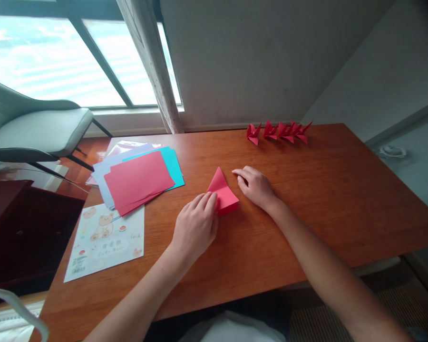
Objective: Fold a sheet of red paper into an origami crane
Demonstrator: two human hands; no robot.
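Observation:
A half-folded piece of red paper (223, 192) lies on the wooden table (306, 199), one pointed corner aimed away from me. My left hand (196, 225) rests on its near left edge, fingers laid together and pressing the paper down. My right hand (255, 186) sits just right of the paper on the table, fingers curled loosely with the index finger stretched toward the paper's far edge. Whether the right fingertips touch the paper is unclear.
A fanned stack of coloured sheets (139, 178), red on top over blue and lilac, lies at left. A printed card with a bear picture (105, 240) sits nearer me. Several folded red paper cranes (278, 131) stand in a row by the wall. A grey chair (35, 130) stands by the window.

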